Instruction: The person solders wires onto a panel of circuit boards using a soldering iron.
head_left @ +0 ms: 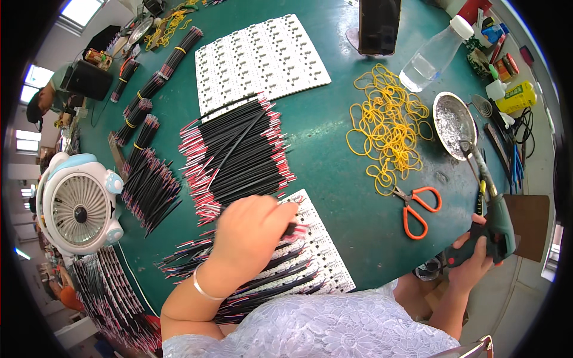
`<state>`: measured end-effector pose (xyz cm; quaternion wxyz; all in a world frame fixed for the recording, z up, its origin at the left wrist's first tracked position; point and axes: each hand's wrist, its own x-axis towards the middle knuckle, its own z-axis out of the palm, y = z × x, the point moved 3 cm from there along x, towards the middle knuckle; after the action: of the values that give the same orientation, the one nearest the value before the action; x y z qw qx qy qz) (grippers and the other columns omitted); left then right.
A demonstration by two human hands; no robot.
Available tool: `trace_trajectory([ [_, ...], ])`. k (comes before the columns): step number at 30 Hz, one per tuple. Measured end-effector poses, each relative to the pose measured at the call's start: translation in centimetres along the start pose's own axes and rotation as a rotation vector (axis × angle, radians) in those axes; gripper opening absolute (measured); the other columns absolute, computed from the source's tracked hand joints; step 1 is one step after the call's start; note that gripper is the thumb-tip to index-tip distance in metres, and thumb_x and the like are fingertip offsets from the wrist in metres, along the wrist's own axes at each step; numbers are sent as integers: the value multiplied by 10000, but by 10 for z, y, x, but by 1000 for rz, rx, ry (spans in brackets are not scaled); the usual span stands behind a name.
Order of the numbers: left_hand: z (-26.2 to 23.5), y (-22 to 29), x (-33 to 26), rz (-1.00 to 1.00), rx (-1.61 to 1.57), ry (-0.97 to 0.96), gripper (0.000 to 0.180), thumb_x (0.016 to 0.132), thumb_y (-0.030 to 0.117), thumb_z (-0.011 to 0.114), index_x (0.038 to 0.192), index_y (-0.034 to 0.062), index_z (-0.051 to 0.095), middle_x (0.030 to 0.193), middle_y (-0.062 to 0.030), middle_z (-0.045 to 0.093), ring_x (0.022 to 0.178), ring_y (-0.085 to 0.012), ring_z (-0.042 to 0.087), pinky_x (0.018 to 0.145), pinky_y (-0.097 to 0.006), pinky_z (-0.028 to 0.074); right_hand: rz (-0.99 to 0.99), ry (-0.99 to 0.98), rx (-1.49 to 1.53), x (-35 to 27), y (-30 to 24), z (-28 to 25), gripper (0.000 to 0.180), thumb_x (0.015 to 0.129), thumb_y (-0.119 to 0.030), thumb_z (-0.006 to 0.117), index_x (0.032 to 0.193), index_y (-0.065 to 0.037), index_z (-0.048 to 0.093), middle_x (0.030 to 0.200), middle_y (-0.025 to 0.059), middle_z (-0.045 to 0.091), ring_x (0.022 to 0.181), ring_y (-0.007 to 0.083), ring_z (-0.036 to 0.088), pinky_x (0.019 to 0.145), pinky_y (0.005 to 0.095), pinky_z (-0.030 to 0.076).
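Observation:
My left hand [248, 235], a bracelet on its wrist, is closed over the near end of a pile of black wires [239, 149] with stripped red and white ends. A dark wire bundle with reddish ends [291, 231] shows by its fingertips; how many wires it holds is hidden. Under that forearm lies a white circuit board panel [325, 256], with black wires laid across its left part. At the right, my right hand [471, 262] is wrapped around a green and black soldering gun [502, 224]. Its metal barrel points at a metal bowl [440, 113] of silvery bits.
Orange-handled scissors [415, 209] lie below yellow rubber bands [394, 119]. A second board panel [256, 59] is at the back. A clear bottle [433, 56] and a phone [379, 27] stand at far right. A white fan [79, 206] and banded wire bundles [146, 89] are at left.

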<state>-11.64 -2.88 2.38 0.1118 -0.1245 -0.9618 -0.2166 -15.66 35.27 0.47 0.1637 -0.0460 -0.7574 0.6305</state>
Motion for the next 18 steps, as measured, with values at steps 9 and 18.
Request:
trace_trajectory([
  [9, 13, 22, -11, -74, 107, -101, 176, 747, 90, 615, 913, 89, 559, 822, -59, 498, 641, -203, 573, 503, -319, 461, 224, -553, 312, -51, 12, 38, 462, 893, -137, 487, 1307, 66, 462, 1196, 172, 603, 595, 191, 621, 517, 300, 512],
  [18, 32, 14, -21, -68, 71, -68, 282, 668, 34, 696, 944, 90, 677, 804, -54, 523, 626, -218, 575, 504, -335, 469, 405, -713, 281, -72, 6, 57, 411, 892, -217, 660, 1196, 46, 577, 986, 145, 674, 605, 206, 655, 548, 310, 533],
])
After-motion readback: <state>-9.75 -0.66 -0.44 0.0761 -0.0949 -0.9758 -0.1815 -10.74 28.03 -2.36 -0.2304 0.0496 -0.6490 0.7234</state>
